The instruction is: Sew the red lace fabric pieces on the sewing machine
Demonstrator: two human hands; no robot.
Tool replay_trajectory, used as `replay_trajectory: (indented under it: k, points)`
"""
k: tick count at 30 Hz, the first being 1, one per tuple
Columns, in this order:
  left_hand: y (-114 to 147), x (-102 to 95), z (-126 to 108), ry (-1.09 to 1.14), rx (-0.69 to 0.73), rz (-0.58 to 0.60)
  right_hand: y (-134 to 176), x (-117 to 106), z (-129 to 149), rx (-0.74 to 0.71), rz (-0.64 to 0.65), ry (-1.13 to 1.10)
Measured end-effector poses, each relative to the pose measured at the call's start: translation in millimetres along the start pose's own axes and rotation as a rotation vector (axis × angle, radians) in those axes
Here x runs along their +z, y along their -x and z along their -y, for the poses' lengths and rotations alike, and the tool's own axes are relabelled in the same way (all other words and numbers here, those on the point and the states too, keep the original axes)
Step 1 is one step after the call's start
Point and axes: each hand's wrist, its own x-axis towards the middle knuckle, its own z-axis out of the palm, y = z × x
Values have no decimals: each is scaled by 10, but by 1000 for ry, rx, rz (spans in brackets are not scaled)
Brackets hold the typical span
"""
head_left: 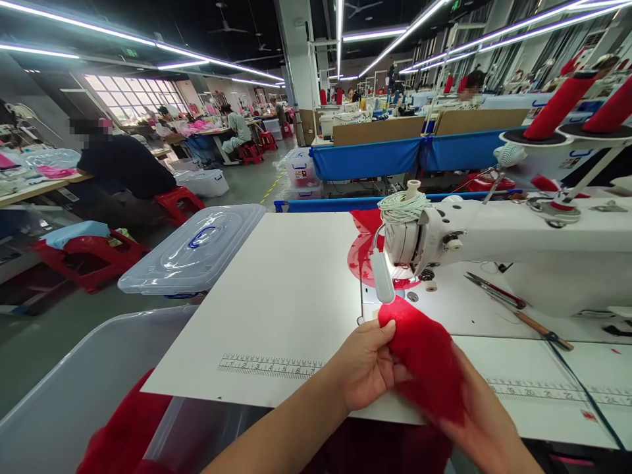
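My left hand (368, 365) pinches the edge of a red fabric piece (427, 359) between thumb and fingers, just in front of the sewing machine (434, 234). At the fabric's right side is my right hand (476, 411), closed around that edge; it is blurred and its fingertips are partly hidden by the cloth. Under the machine head lies a red sheer fabric with a pattern (360, 260). A small white lamp (382, 276) hangs beside the needle area, which I cannot see clearly.
Scissors (494, 289) and a wooden-handled tool (543, 330) lie right on the white table (276, 283), which has printed rulers. Left stand an open plastic bin (113, 349) with red cloth and a lidded box (197, 247). Red thread cones (560, 105) rise behind. A person (123, 164) sits left.
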Motion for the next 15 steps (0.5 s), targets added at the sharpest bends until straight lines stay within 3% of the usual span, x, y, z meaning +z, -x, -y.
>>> replay_trajectory:
  k: [2, 6, 9, 11, 12, 13, 15]
  points:
    - [13, 30, -27, 17, -17, -16, -86, 83, 78, 69, 78, -112]
    - [54, -55, -14, -152, 19, 6, -176, 102, 289, -10, -4, -51]
    - [151, -164, -26, -434, -51, -3, -142, -5, 334, -161, -155, 346]
    - [280, -145, -159, -786, -169, 23, -112, -87, 305, -295, -240, 668]
    - [361, -93, -280, -1021, -150, 35, -102, -121, 286, -345, -261, 801]
    - [448, -16, -433, -1208, -18, 27, -97, -149, 268, -377, -264, 904]
    - [609, 170, -793, -1235, 344, -81, -100, -182, 246, -405, -245, 1026]
